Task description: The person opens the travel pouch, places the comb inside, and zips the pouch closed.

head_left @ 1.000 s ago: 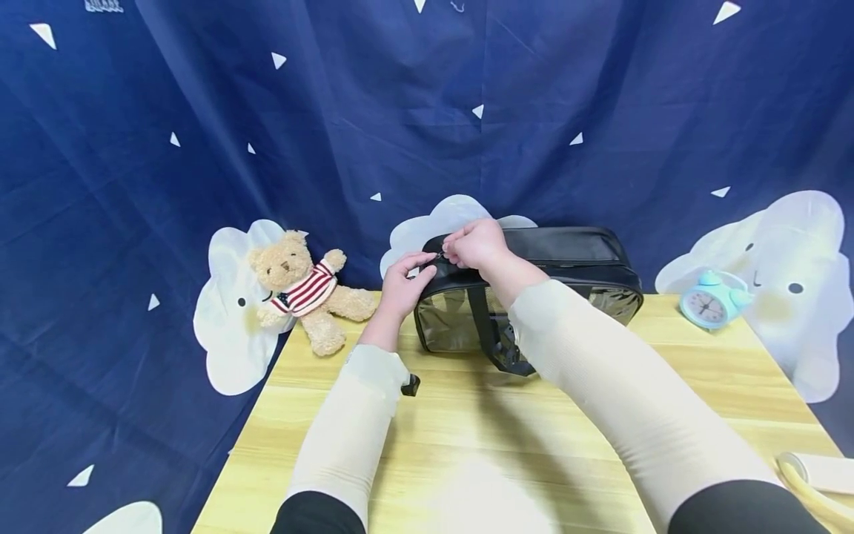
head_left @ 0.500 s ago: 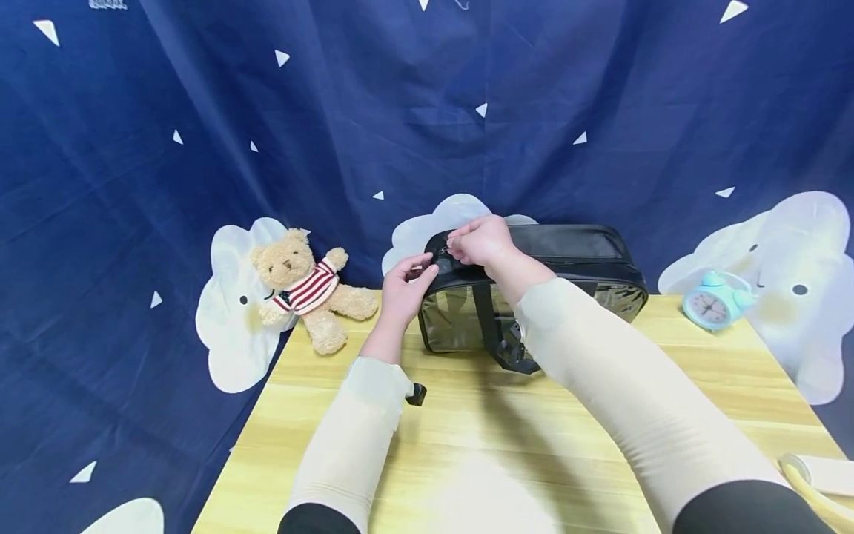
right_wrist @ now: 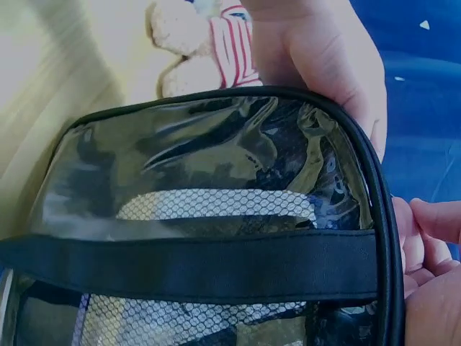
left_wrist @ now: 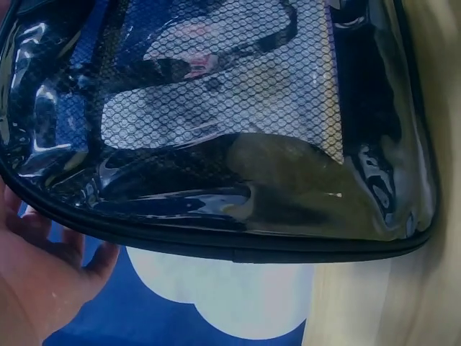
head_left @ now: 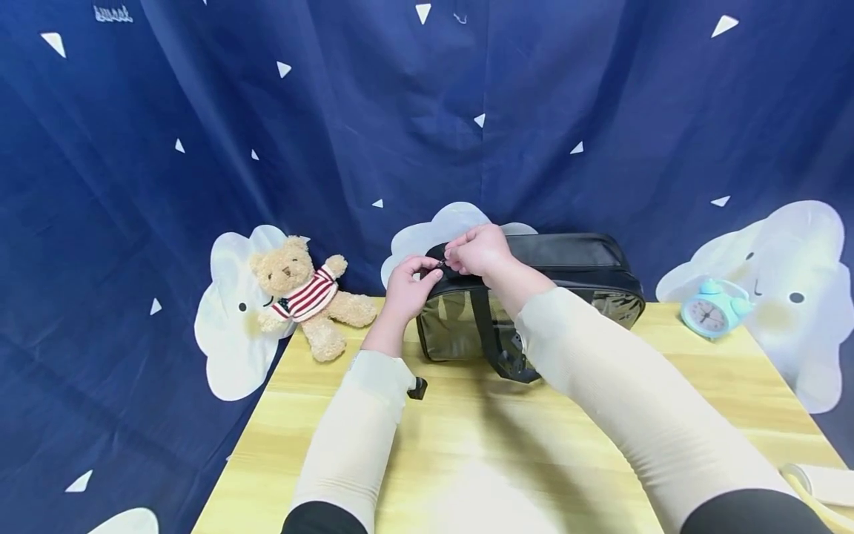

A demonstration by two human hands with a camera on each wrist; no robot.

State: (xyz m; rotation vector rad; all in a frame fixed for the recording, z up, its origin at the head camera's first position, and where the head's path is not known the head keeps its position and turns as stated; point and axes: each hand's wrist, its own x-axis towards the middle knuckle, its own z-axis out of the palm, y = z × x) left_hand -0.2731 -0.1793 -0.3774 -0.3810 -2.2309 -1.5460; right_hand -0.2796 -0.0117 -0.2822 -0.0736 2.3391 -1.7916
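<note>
A black bag point(head_left: 567, 252) with see-through sides stands at the back of the table, a black strap point(head_left: 482, 319) hanging down its front. In the head view my left hand point(head_left: 408, 285) grips the bag's top left corner, index finger and thumb extended towards the zipper. My right hand point(head_left: 482, 251) comes across the bag top and pinches the small zipper pull point(head_left: 442, 263) close to the left fingertips. Through the clear side, a white mesh-patterned thing point(left_wrist: 238, 86) shows inside. Behind the bag's edge in the right wrist view, the right thumb meets the curled fingers point(right_wrist: 425, 245).
To the left of the bag, a teddy bear point(head_left: 303, 293) in a striped sweater leans against the curtain point(head_left: 333, 111). A light blue alarm clock point(head_left: 714, 308) stands at the back right of the wooden table point(head_left: 454, 437). A white cylindrical object point(head_left: 827, 482) lies at the right front.
The right fingertips drew slightly right, away from the left ones, then came back beside them. The bag stays in place; the head view has tilted a little.
</note>
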